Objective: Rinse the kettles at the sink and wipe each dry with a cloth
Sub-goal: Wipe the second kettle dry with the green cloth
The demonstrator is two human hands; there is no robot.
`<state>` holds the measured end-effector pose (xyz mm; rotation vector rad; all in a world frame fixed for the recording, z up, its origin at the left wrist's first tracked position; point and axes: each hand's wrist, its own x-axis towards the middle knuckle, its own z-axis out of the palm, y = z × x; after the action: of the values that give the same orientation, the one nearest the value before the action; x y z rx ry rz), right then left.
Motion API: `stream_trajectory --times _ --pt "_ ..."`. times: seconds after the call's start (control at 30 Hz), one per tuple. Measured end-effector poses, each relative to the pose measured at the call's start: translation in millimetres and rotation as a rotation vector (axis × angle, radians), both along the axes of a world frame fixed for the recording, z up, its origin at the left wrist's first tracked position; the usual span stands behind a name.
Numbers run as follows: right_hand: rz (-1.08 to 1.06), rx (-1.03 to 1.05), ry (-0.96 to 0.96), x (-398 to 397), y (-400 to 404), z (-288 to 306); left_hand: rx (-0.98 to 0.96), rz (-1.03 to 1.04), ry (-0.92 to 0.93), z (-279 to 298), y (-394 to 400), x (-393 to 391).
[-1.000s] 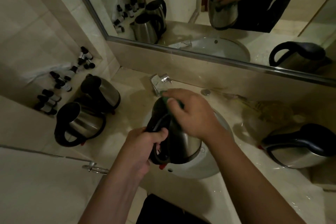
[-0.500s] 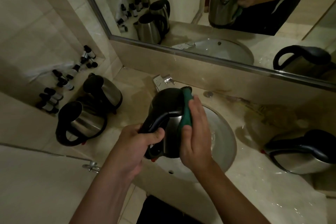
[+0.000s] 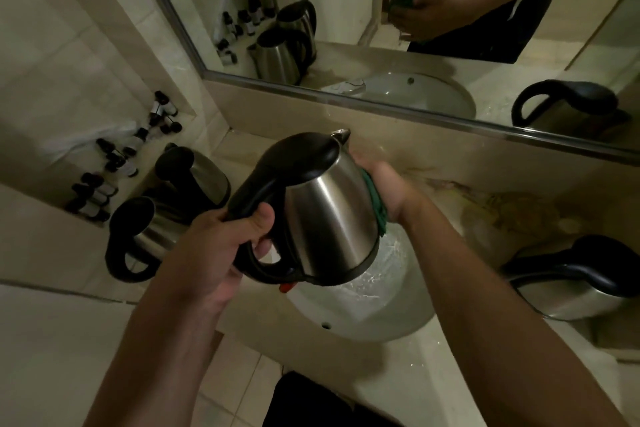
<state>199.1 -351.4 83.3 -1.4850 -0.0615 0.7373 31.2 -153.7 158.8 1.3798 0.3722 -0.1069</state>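
Left hand (image 3: 221, 239) grips black handle of steel kettle (image 3: 329, 215), held tilted above the sink (image 3: 363, 308). Right hand (image 3: 384, 187) presses green cloth (image 3: 375, 204) against the kettle's far side. Left of the sink: two more kettles (image 3: 145, 236) on the desk (image 3: 433, 367), small dark-capped bottles (image 3: 104, 184) on the ledge behind them. Right of the sink: another kettle (image 3: 571, 284) lying on its side. Mirror (image 3: 346, 10) behind the sink.
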Motion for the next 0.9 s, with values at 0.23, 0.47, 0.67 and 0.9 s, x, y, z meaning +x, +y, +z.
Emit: stream_trajectory --times 0.23,0.47,0.67,0.9 --pt "-0.227 -0.016 -0.189 -70 -12 -11 -0.064 0.122 0.051 -8 3 0" --pt "-0.513 -0.321 -0.712 -152 42 -9 -0.132 0.175 0.181 -11 -24 -5" --pt "-0.221 -0.661 -1.392 -138 45 -6 -0.214 0.218 0.212 -8 -38 1" --pt "-0.334 -0.208 -0.561 -123 12 -13 -0.119 0.168 0.139 -11 -20 -11"
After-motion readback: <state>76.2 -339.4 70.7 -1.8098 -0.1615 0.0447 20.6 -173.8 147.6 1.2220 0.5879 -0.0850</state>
